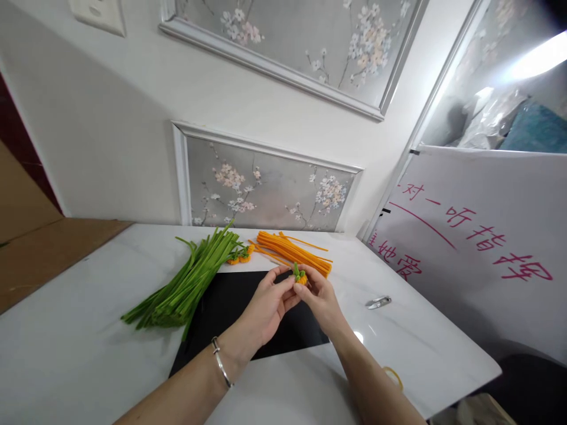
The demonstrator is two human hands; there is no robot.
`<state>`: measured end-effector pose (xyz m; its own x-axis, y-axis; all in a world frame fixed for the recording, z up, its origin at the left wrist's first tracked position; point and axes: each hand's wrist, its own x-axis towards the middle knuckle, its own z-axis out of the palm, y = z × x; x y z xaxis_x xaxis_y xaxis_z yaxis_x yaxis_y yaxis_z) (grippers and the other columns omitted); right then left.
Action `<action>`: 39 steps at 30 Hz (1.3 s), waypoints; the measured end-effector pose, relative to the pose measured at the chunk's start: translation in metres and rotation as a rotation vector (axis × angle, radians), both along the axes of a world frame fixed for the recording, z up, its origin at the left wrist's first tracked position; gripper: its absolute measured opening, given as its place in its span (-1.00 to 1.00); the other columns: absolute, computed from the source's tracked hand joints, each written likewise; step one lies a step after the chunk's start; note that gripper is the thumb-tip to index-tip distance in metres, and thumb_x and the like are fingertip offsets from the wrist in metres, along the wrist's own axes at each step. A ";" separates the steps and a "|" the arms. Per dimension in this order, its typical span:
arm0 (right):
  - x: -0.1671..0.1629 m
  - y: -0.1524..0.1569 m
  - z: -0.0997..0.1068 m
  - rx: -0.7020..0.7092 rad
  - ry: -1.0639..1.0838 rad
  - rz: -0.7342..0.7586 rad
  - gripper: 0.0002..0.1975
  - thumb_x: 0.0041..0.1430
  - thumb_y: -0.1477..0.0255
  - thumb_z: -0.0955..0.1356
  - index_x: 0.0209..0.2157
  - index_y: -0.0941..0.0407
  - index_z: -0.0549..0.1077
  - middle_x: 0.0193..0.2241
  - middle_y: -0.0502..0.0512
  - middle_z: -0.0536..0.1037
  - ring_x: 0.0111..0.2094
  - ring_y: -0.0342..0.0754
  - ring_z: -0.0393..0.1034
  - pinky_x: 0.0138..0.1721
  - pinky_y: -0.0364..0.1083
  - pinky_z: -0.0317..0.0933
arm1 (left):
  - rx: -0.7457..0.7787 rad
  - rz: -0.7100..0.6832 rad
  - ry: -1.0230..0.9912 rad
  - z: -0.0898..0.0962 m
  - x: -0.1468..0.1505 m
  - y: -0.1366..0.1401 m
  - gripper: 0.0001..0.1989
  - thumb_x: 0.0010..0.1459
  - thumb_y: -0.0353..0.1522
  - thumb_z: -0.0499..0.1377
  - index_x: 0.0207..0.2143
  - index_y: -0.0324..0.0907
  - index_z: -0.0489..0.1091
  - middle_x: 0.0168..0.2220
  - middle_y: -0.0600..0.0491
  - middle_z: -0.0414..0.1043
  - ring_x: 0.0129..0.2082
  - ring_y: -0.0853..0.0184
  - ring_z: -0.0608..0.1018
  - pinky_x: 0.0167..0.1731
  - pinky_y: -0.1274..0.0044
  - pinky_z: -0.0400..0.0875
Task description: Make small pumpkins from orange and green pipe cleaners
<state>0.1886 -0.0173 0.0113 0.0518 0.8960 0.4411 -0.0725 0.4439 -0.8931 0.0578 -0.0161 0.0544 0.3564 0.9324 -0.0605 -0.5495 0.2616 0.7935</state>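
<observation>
Pinching: one orange piece [301, 280], fingertips of left hand [268, 304] and right hand [325, 300]
Green bundle [195, 283]: one
Orange bundle [295, 252]: one
Table [425, 342]: one clipper [378, 303], open room toward right edge

Thin silver-coloured bangle [222, 369], small raised bands [215, 348], round left wrist [231, 354]; forearms [370, 366] bare.

Hands [269, 304]: 2
Orange-green pieces [301, 279]: 1 held; others overlap, uncounted
Green bundle [190, 286]: 1
Orange bundle [295, 252]: 1
Black mat [233, 298]: 1
Metal tool [379, 303]: 1
Yellow band [397, 376]: 1
</observation>
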 end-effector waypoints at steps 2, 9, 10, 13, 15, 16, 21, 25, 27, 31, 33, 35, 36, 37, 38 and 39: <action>-0.001 0.000 0.001 0.006 0.012 0.017 -0.62 0.04 0.30 0.45 -0.07 0.05 0.44 -0.13 0.06 0.53 -0.13 0.00 0.42 -0.07 -0.01 0.28 | 0.000 -0.001 -0.012 0.002 0.000 -0.001 -0.82 0.17 -0.58 0.12 -0.19 -0.20 0.28 -0.32 -0.03 0.56 -0.32 0.37 0.64 -0.23 0.55 0.54; -0.003 0.000 0.000 0.015 0.013 0.011 -0.61 0.05 0.34 0.45 -0.05 0.05 0.40 -0.10 0.07 0.51 -0.10 -0.01 0.40 -0.05 0.00 0.25 | -0.018 -0.010 -0.011 0.002 -0.004 0.004 -0.83 0.15 -0.59 0.12 -0.23 -0.21 0.29 -0.32 -0.05 0.55 -0.34 0.33 0.64 -0.30 0.55 0.55; -0.005 0.000 0.000 0.012 0.019 0.003 -0.59 0.05 0.35 0.44 -0.04 0.04 0.38 -0.09 0.08 0.50 -0.07 0.00 0.39 -0.03 0.00 0.24 | -0.020 -0.012 -0.007 0.001 -0.005 0.005 -0.83 0.14 -0.59 0.12 -0.23 -0.21 0.30 -0.32 -0.05 0.55 -0.35 0.32 0.64 -0.32 0.54 0.55; -0.012 0.002 -0.002 0.006 0.035 -0.035 -0.56 0.04 0.37 0.44 -0.03 0.04 0.35 -0.06 0.10 0.49 -0.01 0.03 0.36 -0.02 0.01 0.23 | -0.025 -0.012 0.005 -0.002 -0.008 0.011 -0.82 0.13 -0.59 0.12 -0.22 -0.22 0.30 -0.33 -0.04 0.55 -0.36 0.31 0.64 -0.34 0.55 0.55; -0.016 0.003 -0.003 0.012 0.037 -0.063 -0.58 0.04 0.38 0.44 -0.04 0.05 0.35 -0.06 0.10 0.49 -0.01 0.02 0.36 -0.03 -0.01 0.24 | -0.026 -0.007 0.015 -0.004 -0.009 0.014 -0.81 0.12 -0.59 0.12 -0.22 -0.21 0.30 -0.35 -0.02 0.55 -0.37 0.32 0.64 -0.35 0.56 0.55; -0.018 0.003 -0.003 0.017 0.036 -0.071 -0.60 0.04 0.38 0.44 -0.06 0.05 0.37 -0.07 0.10 0.49 -0.04 0.01 0.37 -0.05 -0.02 0.25 | -0.026 -0.004 0.020 -0.005 -0.009 0.016 -0.80 0.12 -0.60 0.12 -0.22 -0.21 0.30 -0.35 -0.02 0.55 -0.37 0.33 0.64 -0.35 0.57 0.54; -0.018 0.005 -0.002 0.026 0.036 -0.080 -0.68 0.05 0.38 0.43 -0.12 0.08 0.43 -0.20 0.05 0.52 -0.23 -0.06 0.41 -0.16 -0.05 0.29 | -0.009 -0.014 0.062 -0.009 -0.010 0.019 -0.79 0.11 -0.56 0.15 -0.20 -0.18 0.31 -0.28 -0.01 0.54 -0.34 0.35 0.63 -0.30 0.57 0.52; -0.014 0.007 0.000 0.056 0.079 -0.104 -0.65 0.05 0.38 0.43 -0.09 0.07 0.39 -0.15 0.05 0.51 -0.15 -0.04 0.41 -0.12 -0.05 0.29 | 0.036 -0.053 0.159 -0.005 -0.014 0.020 -0.77 0.11 -0.43 0.21 -0.15 -0.13 0.33 -0.24 0.02 0.52 -0.28 0.31 0.60 -0.24 0.49 0.51; -0.012 0.006 0.002 0.076 0.122 -0.125 -0.62 0.04 0.38 0.44 -0.08 0.05 0.37 -0.13 0.05 0.50 -0.11 -0.04 0.40 -0.09 -0.05 0.30 | 0.206 0.018 0.343 -0.001 -0.017 0.023 -0.72 0.11 -0.33 0.24 -0.10 -0.08 0.35 -0.22 0.03 0.50 -0.19 0.29 0.56 -0.20 0.47 0.48; -0.009 0.004 0.005 0.094 0.179 -0.152 -0.55 -0.02 0.38 0.47 -0.06 0.04 0.36 -0.16 0.04 0.50 -0.10 -0.05 0.41 -0.09 -0.06 0.32 | 0.636 0.199 0.588 0.007 -0.021 0.029 -0.73 0.01 -0.32 0.29 -0.18 -0.12 0.47 -0.18 0.03 0.46 -0.12 0.27 0.48 -0.08 0.45 0.40; -0.009 0.002 0.005 0.096 0.170 -0.115 -0.52 -0.03 0.39 0.48 -0.04 0.02 0.34 -0.14 0.04 0.50 -0.12 -0.05 0.42 -0.11 -0.07 0.34 | 0.751 0.213 0.617 0.009 -0.020 0.031 -0.78 0.01 -0.31 0.28 -0.23 -0.13 0.50 -0.19 0.02 0.45 -0.15 0.27 0.47 -0.13 0.45 0.42; -0.009 0.001 0.005 0.105 0.160 -0.051 -0.50 -0.01 0.40 0.47 -0.01 0.02 0.32 -0.12 0.04 0.49 -0.12 -0.06 0.43 -0.12 -0.07 0.34 | 0.827 0.227 0.610 0.009 -0.019 0.031 -0.84 0.03 -0.30 0.26 -0.30 -0.13 0.51 -0.23 0.02 0.43 -0.18 0.26 0.47 -0.19 0.46 0.44; -0.009 0.000 0.004 0.111 0.158 -0.017 -0.50 0.00 0.40 0.46 0.00 0.01 0.30 -0.10 0.05 0.49 -0.11 -0.06 0.42 -0.11 -0.07 0.34 | 0.852 0.243 0.604 0.009 -0.018 0.031 -0.87 0.05 -0.30 0.25 -0.34 -0.14 0.51 -0.25 0.02 0.42 -0.19 0.26 0.47 -0.21 0.46 0.44; -0.009 0.000 0.004 0.116 0.160 0.015 -0.50 0.02 0.41 0.46 0.01 0.01 0.30 -0.09 0.05 0.49 -0.10 -0.05 0.42 -0.09 -0.06 0.33 | 0.867 0.261 0.606 0.009 -0.018 0.031 -0.88 0.07 -0.30 0.23 -0.36 -0.14 0.51 -0.26 0.02 0.41 -0.19 0.26 0.47 -0.21 0.46 0.44; -0.009 -0.001 0.004 0.116 0.165 0.044 -0.50 0.02 0.41 0.46 0.01 0.01 0.29 -0.09 0.05 0.50 -0.08 -0.04 0.41 -0.07 -0.05 0.32 | 0.875 0.278 0.617 0.009 -0.018 0.030 -0.86 0.09 -0.29 0.21 -0.39 -0.15 0.51 -0.27 0.02 0.41 -0.20 0.26 0.47 -0.20 0.46 0.43; -0.009 -0.002 0.004 0.109 0.173 0.071 -0.51 0.03 0.41 0.45 0.01 0.01 0.29 -0.09 0.05 0.50 -0.06 -0.03 0.40 -0.06 -0.04 0.31 | 0.878 0.295 0.634 0.009 -0.019 0.029 -0.84 0.12 -0.28 0.19 -0.40 -0.15 0.52 -0.27 0.02 0.41 -0.19 0.25 0.47 -0.19 0.46 0.42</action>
